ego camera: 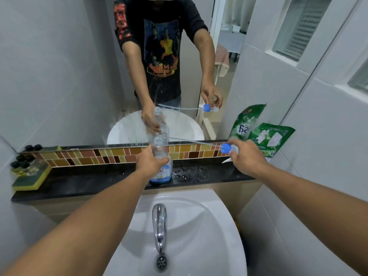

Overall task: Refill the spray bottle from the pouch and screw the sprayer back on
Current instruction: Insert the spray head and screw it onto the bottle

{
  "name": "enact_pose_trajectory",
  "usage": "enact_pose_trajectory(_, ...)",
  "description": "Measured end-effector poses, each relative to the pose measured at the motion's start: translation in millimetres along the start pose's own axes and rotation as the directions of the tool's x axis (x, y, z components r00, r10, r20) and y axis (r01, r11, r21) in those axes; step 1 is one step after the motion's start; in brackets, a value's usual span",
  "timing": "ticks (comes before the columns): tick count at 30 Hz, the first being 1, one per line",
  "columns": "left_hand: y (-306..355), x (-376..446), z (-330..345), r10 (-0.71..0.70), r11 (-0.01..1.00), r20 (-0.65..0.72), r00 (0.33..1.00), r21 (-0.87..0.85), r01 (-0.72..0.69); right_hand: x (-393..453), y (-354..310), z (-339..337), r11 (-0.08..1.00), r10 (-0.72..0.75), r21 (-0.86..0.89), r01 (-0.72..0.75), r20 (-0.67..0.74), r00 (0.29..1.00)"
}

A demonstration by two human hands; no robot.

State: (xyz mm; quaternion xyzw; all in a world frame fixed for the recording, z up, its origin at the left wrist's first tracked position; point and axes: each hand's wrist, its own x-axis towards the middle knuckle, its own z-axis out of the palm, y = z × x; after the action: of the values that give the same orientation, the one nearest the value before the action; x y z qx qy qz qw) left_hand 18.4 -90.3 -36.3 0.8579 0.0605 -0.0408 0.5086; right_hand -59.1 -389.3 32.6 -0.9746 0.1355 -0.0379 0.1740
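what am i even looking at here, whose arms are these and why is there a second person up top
There is one picture, taken by a camera worn on a person's head, looking forward and down. The two arms are that person's own. The figure at the top is only their reflection in the mirror above the ledge.

The left hand grips a clear spray bottle that stands on the dark ledge, its neck open. The right hand holds the removed sprayer, with its blue collar and thin dip tube reaching towards the bottle.

A green refill pouch leans against the wall on the right. A yellow and green sponge lies on the ledge at the left. Below are a white sink and its tap.
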Motion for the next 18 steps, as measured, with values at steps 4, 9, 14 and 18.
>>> enact_pose_trajectory(4, -3.3, 3.5, 0.8, 0.006, 1.0, 0.005, 1.0, -0.018, -0.006, 0.4, -6.2, -4.5, 0.998, -0.014, -0.056, 0.013, -0.003, 1.0)
enact_pose_trajectory(9, -7.3, 5.4, 1.4, 0.034, 0.999, 0.007, 0.999, -0.027, -0.034, 7.9, -17.9, -15.0, 0.988, -0.047, -0.148, 0.042, -0.033, 0.998)
enact_pose_trajectory(14, -9.3, 6.6, 1.7, 0.04, 0.999, 0.004, 0.999, -0.022, -0.04, 13.4, -35.4, -35.7, 0.962, -0.142, -0.246, 0.117, -0.086, 0.986)
enact_pose_trajectory(18, -10.1, 7.3, 2.1, 0.046, 0.999, 0.005, 0.999, -0.014, -0.046, 15.3, -54.1, -60.6, 0.896, -0.257, -0.406, 0.182, -0.138, 0.957)
